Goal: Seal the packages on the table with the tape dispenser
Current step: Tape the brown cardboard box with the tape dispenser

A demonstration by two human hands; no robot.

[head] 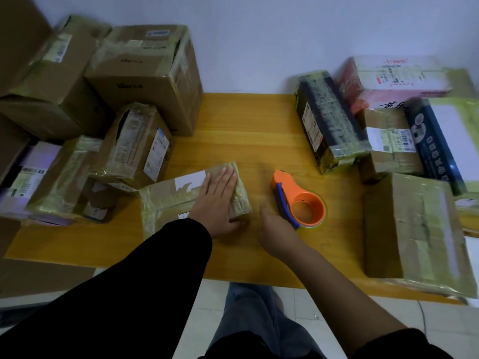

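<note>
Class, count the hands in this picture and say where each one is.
2. The left hand lies flat on the small package; the right hand is at the orange tape dispenser, its fingers hidden from view.

Parcel packing spot — taped, labelled cartons [145,81] heaped on wooden table [248,141] against plain wall [259,35].

Matt brown cardboard packages [191,200] under glossy tape, smooth orange plastic tape dispenser [300,200], smooth wood-grain table [246,125].
</note>
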